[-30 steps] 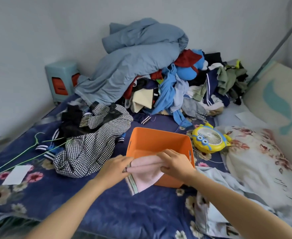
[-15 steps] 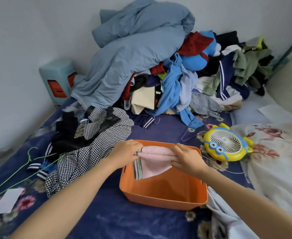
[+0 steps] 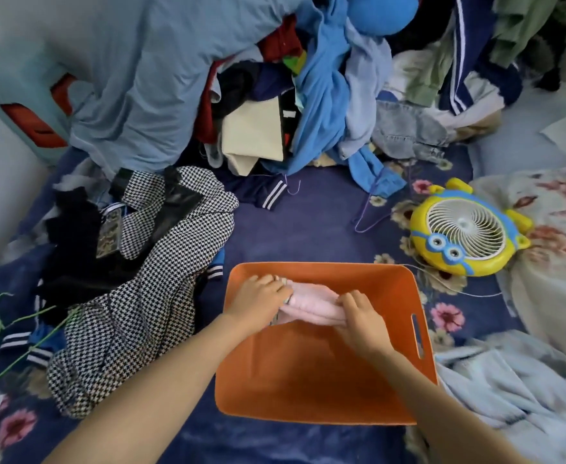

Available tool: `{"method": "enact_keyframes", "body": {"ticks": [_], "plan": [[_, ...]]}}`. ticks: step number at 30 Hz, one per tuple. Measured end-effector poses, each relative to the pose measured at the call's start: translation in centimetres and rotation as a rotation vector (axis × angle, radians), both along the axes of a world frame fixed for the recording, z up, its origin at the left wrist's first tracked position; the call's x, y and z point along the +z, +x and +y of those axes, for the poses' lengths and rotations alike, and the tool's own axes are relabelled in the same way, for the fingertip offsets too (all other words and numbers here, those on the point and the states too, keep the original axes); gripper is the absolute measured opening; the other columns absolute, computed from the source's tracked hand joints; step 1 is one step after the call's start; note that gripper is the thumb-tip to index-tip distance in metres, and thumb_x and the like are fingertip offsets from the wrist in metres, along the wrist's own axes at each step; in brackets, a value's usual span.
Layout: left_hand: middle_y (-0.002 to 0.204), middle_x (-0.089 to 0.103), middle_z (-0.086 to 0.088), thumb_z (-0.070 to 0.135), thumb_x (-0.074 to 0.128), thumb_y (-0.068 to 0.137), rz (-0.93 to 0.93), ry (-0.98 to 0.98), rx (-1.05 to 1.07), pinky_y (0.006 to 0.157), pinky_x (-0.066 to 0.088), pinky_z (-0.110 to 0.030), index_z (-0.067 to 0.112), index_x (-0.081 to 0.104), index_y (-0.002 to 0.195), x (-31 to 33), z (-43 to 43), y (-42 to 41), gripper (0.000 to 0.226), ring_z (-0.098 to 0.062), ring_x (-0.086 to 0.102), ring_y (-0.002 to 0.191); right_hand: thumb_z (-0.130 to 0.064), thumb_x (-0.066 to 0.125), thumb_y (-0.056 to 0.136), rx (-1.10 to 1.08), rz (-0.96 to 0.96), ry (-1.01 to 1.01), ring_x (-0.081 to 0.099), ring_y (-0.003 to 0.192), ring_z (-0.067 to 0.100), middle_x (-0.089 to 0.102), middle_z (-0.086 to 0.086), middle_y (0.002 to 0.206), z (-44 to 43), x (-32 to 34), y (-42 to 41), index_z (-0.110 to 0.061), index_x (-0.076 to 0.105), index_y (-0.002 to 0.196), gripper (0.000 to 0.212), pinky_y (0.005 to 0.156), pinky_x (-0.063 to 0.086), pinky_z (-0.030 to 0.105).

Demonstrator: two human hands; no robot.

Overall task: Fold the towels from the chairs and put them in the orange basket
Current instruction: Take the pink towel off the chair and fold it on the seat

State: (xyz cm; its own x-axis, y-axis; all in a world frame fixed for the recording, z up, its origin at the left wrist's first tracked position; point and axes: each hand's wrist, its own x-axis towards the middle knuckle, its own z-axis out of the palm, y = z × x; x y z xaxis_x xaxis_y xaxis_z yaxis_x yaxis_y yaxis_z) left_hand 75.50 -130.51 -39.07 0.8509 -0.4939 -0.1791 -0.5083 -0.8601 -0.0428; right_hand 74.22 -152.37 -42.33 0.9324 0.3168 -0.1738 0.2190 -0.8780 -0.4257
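Orange plastic is what catches the eye: the orange basket (image 3: 308, 380) sits on the bed (image 3: 308, 222), on a dark blue sheet printed with flowers, with a slot handle cut in its right wall. Inside it, toward the far end, is the pink towel (image 3: 311, 304), folded into a thick roll lying crosswise. The left hand (image 3: 258, 298) grips the towel's left end, where a striped edge peeks out by the fingers, and the right hand (image 3: 361, 316) grips the right end, fingers curled over the top of the fold. Both forearms reach in over the basket's near rim. I cannot tell whether the towel already rests on the basket floor or hangs just above it.

Just left of the basket sprawls a black-and-white houndstooth garment (image 3: 161, 262) mixed with dark clothing, and green wire hangers (image 3: 0, 316) lie at the bed's left edge. To the right, near the far corner of the basket, a yellow cartoon fan (image 3: 465, 232) lies face up, beside a pale flowered cover (image 3: 559, 246). A pale blue cloth (image 3: 509, 390) is bunched against the basket's right side. Behind everything rises a heap of clothes (image 3: 308, 95) under a grey-blue duvet (image 3: 161, 78), with a teal stool (image 3: 23, 95) against the wall at the left.
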Motion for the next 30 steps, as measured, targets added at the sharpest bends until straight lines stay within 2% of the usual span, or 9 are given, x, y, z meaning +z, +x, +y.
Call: {"method": "enact_keyframes", "body": {"ticks": [5,8,11,12,15,17,23,27,30], "plan": [[0.073,0.065,-0.002,0.021,0.084,0.039,0.158,0.136,0.046,0.055,0.045,-0.025,0.018,0.067,0.074,-7.7,-0.5,-3.0,0.039,-0.021,0.063,0.067,-0.018,0.076,0.037,0.213,0.133,-0.238,0.058,0.067,0.017,0.061,-0.002,0.077,2.5,-7.7,-0.4,-0.019,0.040,0.086,0.062,0.038,0.042,0.020],[0.121,0.053,-0.016,0.013,0.050,0.088,0.421,0.235,0.170,0.096,0.035,-0.040,0.008,0.047,0.121,-12.7,-0.5,-4.7,0.033,-0.032,0.047,0.115,-0.021,0.085,0.019,0.369,0.232,-0.356,0.065,0.060,0.017,0.068,0.001,0.073,4.7,-12.2,-1.6,-0.017,0.054,0.083,0.071,0.035,0.041,0.019],[0.137,0.039,-0.021,0.010,0.040,0.093,0.535,0.386,0.109,0.105,0.027,-0.047,0.008,0.029,0.137,-16.1,-0.6,-6.2,0.045,-0.037,0.038,0.123,-0.019,0.067,0.053,0.505,0.207,-0.412,0.069,0.067,0.025,0.071,0.009,0.081,6.2,-14.6,-2.8,-0.016,0.074,0.077,0.025,0.038,0.046,0.024],[0.138,0.037,-0.022,0.010,0.039,0.094,0.558,0.412,0.104,0.104,0.028,-0.047,0.008,0.026,0.140,-16.8,-0.6,-6.6,0.048,-0.037,0.037,0.123,-0.017,0.062,0.062,0.533,0.236,-0.422,0.069,0.077,0.029,0.070,0.012,0.091,6.4,-14.9,-3.1,-0.014,0.074,0.086,0.028,0.045,0.050,0.027],[0.135,0.038,-0.023,0.011,0.040,0.093,0.543,0.464,0.089,0.098,0.034,-0.046,0.006,0.021,0.142,-18.2,-0.8,-7.3,0.052,-0.036,0.039,0.120,-0.008,0.043,0.092,0.546,0.372,-0.434,0.030,0.134,0.038,0.031,0.022,0.144,6.4,-16.0,-3.9,-0.007,0.033,0.141,0.050,0.095,0.042,0.045],[0.131,0.039,-0.023,0.011,0.041,0.093,0.515,0.488,0.077,0.093,0.036,-0.045,0.004,0.020,0.142,-18.7,-0.8,-7.2,0.054,-0.036,0.041,0.116,-0.007,0.030,0.098,0.564,0.412,-0.463,0.009,0.142,0.036,0.011,0.020,0.152,6.6,-16.0,-3.7,-0.008,0.012,0.147,0.053,0.106,0.030,0.047],[0.127,0.039,-0.022,0.006,0.041,0.093,0.414,0.516,0.087,0.085,0.040,-0.044,0.001,0.015,0.142,-20.5,-1.0,-6.5,0.056,-0.035,0.043,0.111,-0.012,0.034,0.099,0.528,0.376,-0.579,-0.009,0.143,0.037,-0.007,0.019,0.155,6.9,-17.6,-3.1,-0.010,-0.001,0.149,0.061,0.113,0.018,0.051],[0.148,0.013,-0.028,0.020,0.032,0.099,0.527,0.652,0.112,0.104,0.027,-0.050,0.008,-0.007,0.147,-20.3,-0.4,-7.2,0.063,-0.041,0.025,0.131,-0.028,0.039,0.098,0.526,0.435,-0.580,-0.006,0.144,0.035,-0.005,0.019,0.155,7.4,-17.6,-3.3,-0.008,0.002,0.149,0.066,0.113,0.018,0.050],[0.149,0.013,-0.027,0.024,0.033,0.098,0.599,0.682,0.145,0.109,0.019,-0.052,0.007,0.001,0.148,-19.0,-1.3,-7.9,0.062,-0.042,0.018,0.134,-0.041,0.039,0.097,0.534,0.482,-0.572,-0.006,0.144,0.033,-0.006,0.017,0.156,6.8,-16.5,-3.6,-0.011,0.007,0.149,0.068,0.114,0.014,0.049]]}}
